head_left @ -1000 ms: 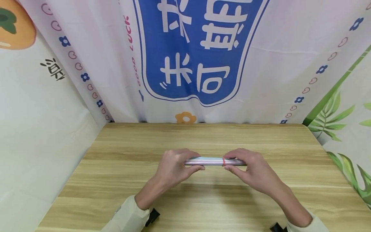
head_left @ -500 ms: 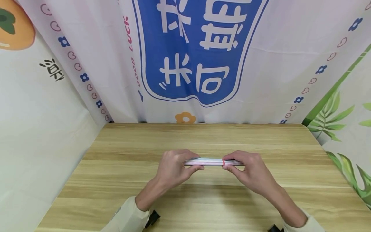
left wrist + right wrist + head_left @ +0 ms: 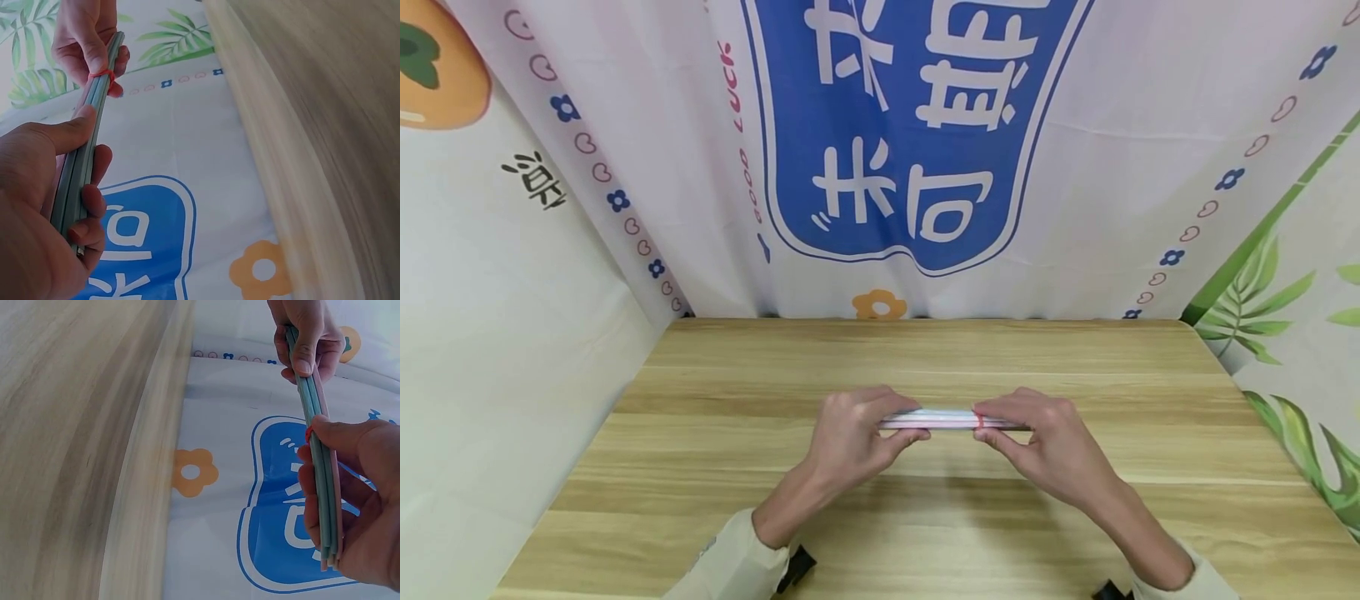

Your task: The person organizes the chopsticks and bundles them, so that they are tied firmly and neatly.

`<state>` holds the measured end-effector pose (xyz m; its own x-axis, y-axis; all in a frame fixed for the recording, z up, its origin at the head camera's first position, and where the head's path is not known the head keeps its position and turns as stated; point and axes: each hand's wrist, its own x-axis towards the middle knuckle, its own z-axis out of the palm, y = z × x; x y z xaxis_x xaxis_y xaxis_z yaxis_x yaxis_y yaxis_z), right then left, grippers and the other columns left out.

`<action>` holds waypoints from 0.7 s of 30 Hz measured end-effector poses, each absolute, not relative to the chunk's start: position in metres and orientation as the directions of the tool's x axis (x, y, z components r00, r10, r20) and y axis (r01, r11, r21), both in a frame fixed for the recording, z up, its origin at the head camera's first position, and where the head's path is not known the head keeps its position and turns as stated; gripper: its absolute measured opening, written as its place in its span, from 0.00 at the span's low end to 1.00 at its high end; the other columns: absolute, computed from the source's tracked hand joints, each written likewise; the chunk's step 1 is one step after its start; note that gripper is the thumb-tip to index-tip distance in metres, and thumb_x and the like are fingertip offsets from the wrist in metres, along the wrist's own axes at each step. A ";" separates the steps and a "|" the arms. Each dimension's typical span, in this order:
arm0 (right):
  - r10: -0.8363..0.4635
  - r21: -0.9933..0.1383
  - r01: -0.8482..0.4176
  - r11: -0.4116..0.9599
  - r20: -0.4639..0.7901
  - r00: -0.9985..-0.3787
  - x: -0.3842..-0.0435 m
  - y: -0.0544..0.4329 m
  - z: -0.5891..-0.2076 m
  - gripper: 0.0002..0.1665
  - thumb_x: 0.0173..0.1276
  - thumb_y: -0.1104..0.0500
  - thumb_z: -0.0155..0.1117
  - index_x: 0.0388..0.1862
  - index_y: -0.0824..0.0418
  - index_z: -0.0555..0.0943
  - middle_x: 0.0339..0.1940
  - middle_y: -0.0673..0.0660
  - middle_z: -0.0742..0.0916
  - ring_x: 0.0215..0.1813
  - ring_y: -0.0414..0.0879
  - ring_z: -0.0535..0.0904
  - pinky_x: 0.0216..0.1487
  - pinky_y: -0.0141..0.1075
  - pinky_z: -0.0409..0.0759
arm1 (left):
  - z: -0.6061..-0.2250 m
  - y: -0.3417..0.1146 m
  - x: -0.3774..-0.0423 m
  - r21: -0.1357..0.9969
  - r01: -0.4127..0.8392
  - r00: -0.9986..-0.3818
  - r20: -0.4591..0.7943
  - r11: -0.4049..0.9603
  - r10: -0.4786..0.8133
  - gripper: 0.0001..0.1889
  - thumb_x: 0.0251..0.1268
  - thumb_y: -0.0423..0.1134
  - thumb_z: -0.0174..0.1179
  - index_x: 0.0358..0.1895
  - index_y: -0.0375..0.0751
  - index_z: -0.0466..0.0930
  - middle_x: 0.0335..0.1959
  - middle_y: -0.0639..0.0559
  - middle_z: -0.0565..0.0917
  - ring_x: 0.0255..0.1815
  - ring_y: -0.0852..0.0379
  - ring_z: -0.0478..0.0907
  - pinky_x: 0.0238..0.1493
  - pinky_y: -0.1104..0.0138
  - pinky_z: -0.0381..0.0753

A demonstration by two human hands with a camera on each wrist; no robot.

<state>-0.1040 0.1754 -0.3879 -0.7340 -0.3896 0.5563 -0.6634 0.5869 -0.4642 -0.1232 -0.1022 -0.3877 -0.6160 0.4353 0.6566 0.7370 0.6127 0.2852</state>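
A bundle of slim pastel pencil-like sticks (image 3: 951, 419), blue-green and pink, lies level between the two hands above the table. Round it, toward its right end, runs a red rubber band (image 3: 102, 75). My left hand (image 3: 848, 429) grips the bundle's left part, thumb on the near side and fingers beyond. At the band, the thumb and fingers of my right hand (image 3: 1048, 442) pinch the sticks. The right wrist view shows the right thumb tip right beside the band (image 3: 309, 433), with the stick ends showing past the palm. Part of the left end is hidden by the left hand.
Below the hands is a wood-grain table (image 3: 940, 533). A white printed cloth (image 3: 1097, 208) with a blue sign hangs along its back edge. Patterned cloths also flank both sides. Black wrist mounts (image 3: 797, 568) sit at the sleeves.
My right hand has shifted slightly left, its fingertips now over the red band. My left hand and the bundle stay nearly still.
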 end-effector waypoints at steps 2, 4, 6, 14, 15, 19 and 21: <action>-0.395 -0.442 -0.662 0.606 0.555 -0.732 -0.104 0.176 -0.385 0.19 0.59 0.64 0.85 0.50 0.55 0.92 0.45 0.49 0.95 0.43 0.42 0.92 0.40 0.33 0.88 | -0.387 -0.102 -0.123 0.286 0.736 -0.618 0.654 0.613 0.437 0.15 0.52 0.47 0.85 0.39 0.44 0.94 0.33 0.53 0.94 0.26 0.64 0.87 0.27 0.75 0.80; -0.401 -0.440 -0.659 0.611 0.546 -0.736 -0.105 0.178 -0.382 0.19 0.59 0.64 0.85 0.49 0.53 0.91 0.44 0.47 0.94 0.43 0.40 0.91 0.42 0.35 0.89 | -0.386 -0.102 -0.124 0.293 0.737 -0.621 0.649 0.610 0.439 0.15 0.53 0.47 0.85 0.40 0.44 0.95 0.34 0.53 0.94 0.28 0.63 0.88 0.28 0.74 0.82; -0.410 -0.458 -0.657 0.598 0.530 -0.743 -0.105 0.179 -0.381 0.18 0.60 0.65 0.84 0.47 0.52 0.90 0.43 0.44 0.93 0.43 0.37 0.90 0.43 0.35 0.89 | -0.386 -0.103 -0.124 0.304 0.737 -0.626 0.642 0.603 0.442 0.16 0.54 0.47 0.85 0.41 0.44 0.94 0.36 0.53 0.95 0.29 0.63 0.88 0.29 0.74 0.81; -0.399 -0.489 -0.687 0.538 0.570 -0.718 -0.107 0.176 -0.388 0.16 0.59 0.68 0.83 0.44 0.54 0.91 0.42 0.45 0.94 0.41 0.35 0.90 0.44 0.23 0.85 | -0.387 -0.105 -0.125 0.334 0.741 -0.634 0.634 0.583 0.443 0.13 0.55 0.45 0.84 0.40 0.45 0.93 0.36 0.54 0.94 0.25 0.66 0.82 0.26 0.78 0.72; -0.393 -0.481 -0.696 0.533 0.587 -0.708 -0.107 0.176 -0.390 0.17 0.58 0.69 0.83 0.44 0.54 0.92 0.42 0.46 0.94 0.41 0.36 0.91 0.44 0.23 0.85 | -0.387 -0.105 -0.124 0.337 0.741 -0.634 0.636 0.581 0.440 0.13 0.55 0.45 0.84 0.40 0.44 0.93 0.36 0.53 0.94 0.24 0.66 0.82 0.26 0.79 0.72; -0.377 -0.457 -0.724 0.518 0.638 -0.672 -0.107 0.173 -0.393 0.18 0.55 0.70 0.84 0.44 0.56 0.93 0.41 0.49 0.95 0.40 0.40 0.93 0.44 0.24 0.86 | -0.387 -0.104 -0.123 0.348 0.739 -0.637 0.640 0.577 0.429 0.13 0.55 0.44 0.84 0.39 0.43 0.93 0.35 0.52 0.94 0.24 0.65 0.81 0.26 0.80 0.70; -0.373 -0.457 -0.731 0.507 0.649 -0.663 -0.107 0.173 -0.394 0.18 0.54 0.70 0.85 0.44 0.57 0.93 0.40 0.50 0.95 0.39 0.42 0.93 0.43 0.24 0.87 | -0.386 -0.104 -0.122 0.352 0.736 -0.640 0.640 0.578 0.425 0.13 0.54 0.43 0.84 0.38 0.42 0.93 0.35 0.52 0.94 0.24 0.64 0.81 0.26 0.80 0.70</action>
